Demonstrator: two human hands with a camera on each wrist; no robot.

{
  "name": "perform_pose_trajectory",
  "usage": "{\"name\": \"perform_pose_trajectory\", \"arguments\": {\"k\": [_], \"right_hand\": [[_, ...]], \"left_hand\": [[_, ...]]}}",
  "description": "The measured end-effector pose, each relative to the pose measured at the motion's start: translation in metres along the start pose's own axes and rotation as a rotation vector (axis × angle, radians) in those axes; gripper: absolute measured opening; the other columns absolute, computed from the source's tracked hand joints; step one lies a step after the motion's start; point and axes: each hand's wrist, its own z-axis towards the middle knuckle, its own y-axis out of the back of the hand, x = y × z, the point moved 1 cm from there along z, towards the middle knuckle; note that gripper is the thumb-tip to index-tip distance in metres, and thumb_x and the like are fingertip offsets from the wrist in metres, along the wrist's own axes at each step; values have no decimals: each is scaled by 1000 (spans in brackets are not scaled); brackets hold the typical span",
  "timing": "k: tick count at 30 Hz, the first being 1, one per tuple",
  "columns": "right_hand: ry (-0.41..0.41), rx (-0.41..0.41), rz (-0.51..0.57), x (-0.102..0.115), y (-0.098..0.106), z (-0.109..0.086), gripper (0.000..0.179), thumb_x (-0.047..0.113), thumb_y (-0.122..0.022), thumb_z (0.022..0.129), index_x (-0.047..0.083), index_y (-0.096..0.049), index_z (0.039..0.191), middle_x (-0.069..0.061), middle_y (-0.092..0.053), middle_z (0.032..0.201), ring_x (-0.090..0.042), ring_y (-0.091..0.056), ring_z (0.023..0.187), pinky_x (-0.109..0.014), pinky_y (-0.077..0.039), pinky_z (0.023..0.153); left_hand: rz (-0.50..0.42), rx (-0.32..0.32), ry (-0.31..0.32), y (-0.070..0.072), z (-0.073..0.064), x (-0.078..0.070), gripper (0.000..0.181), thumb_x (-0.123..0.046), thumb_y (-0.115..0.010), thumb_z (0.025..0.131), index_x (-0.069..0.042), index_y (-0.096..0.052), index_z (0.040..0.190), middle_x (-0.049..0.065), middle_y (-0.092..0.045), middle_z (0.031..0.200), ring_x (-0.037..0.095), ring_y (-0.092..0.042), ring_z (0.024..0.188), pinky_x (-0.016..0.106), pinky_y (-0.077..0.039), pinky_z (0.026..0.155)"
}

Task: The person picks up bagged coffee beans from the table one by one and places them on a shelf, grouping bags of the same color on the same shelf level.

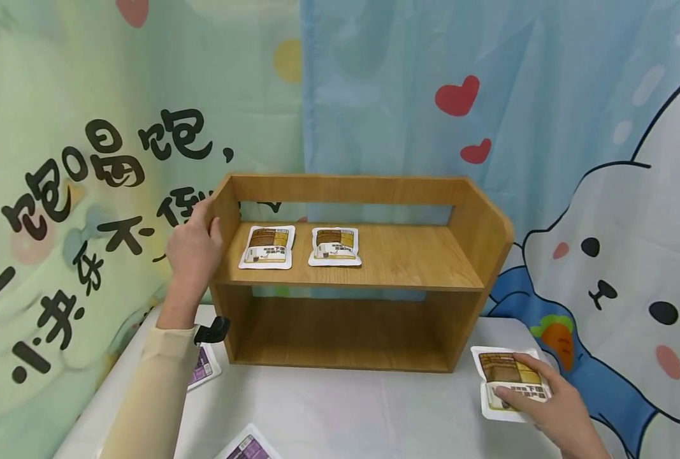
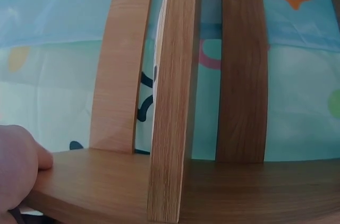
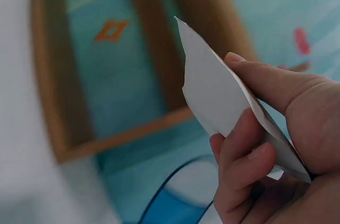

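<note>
My left hand (image 1: 195, 245) grips the upper left side panel of a two-tier wooden shelf (image 1: 426, 278); in the left wrist view only part of that hand (image 2: 18, 168) shows, against the panel's edge. At the right, my right hand (image 1: 563, 408) pinches a brown-and-white pouch (image 1: 497, 366) in front of and beside the shelf. The right wrist view shows the pouch's plain white back (image 3: 212, 88), with the thumb on one face and curled fingers on the other. Two similar pouches, one at the left (image 1: 267, 248) and one near the middle (image 1: 335, 247), lie on the upper tier.
The shelf stands on a white-covered table (image 1: 340, 408). A purple-and-white packet (image 1: 204, 366) lies partly behind the left forearm, and another purple packet (image 1: 249, 445) is cut off by the bottom edge. Printed curtains (image 1: 374, 95) hang close behind and on the left.
</note>
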Motion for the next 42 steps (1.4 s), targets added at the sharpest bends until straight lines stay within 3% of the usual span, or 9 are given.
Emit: {"name": "perform_pose_trajectory", "arguments": {"k": [4,9,14,18,26,31,37,42], "right_hand": [[89,-14,29,32,2,-21,105,54,-76,77,15,-19,156,-36,-15,147,-50,-34,112,-34,-53,73],[233,-90,84,68,5,-36,96,45,-77,81,18,-23,155,-33,-23,145,-44,-46,104,-33,-55,68],[417,-170,121,104,5,-41,86,38,-75,85,17,-27,154,-29,-30,142,-31,-51,92,-29,-51,58],[509,-190,144,133,4,-39,80,35,-73,88,18,-30,153,-26,-33,139,-27,-49,89,-27,-49,56],[548,-148,116,188,0,-11,79,42,-72,86,17,-34,152,-24,-31,145,-34,-44,112,-19,-47,73],[534,-99,66,215,-7,12,82,44,-74,83,16,-36,151,-20,-28,152,-36,-40,121,-34,-44,86],[546,-60,47,237,-16,34,81,40,-76,84,10,-38,149,-21,-40,139,-31,-47,110,-33,-46,80],[541,-9,48,244,-27,46,79,34,-76,85,6,-38,148,-21,-42,136,-31,-48,107,-33,-46,79]], "left_hand": [[20,-34,8,-2,0,0,36,-14,-57,97,-10,-56,133,26,-69,93,42,-63,64,49,-47,49],[27,-71,14,-4,-1,-4,33,-13,-57,96,-8,-58,129,26,-69,92,43,-63,64,50,-45,48],[31,-84,25,-7,-1,-6,33,-14,-58,96,-9,-59,129,25,-69,94,43,-65,66,49,-46,47],[43,-91,35,-7,-2,-5,33,-14,-58,96,-10,-59,129,25,-69,95,44,-65,67,50,-46,48],[51,-70,50,-7,-4,-7,34,-15,-57,97,-10,-57,131,26,-69,94,44,-64,65,49,-46,48],[69,-62,75,-6,-2,-9,34,-15,-56,97,-10,-57,131,26,-69,92,43,-63,63,49,-45,47],[66,-73,51,-8,-3,-7,34,-16,-57,97,-11,-57,131,25,-69,91,43,-63,63,49,-45,46],[70,-73,49,-6,-3,-6,34,-16,-58,97,-12,-57,130,26,-69,90,45,-63,65,51,-45,47]]}}
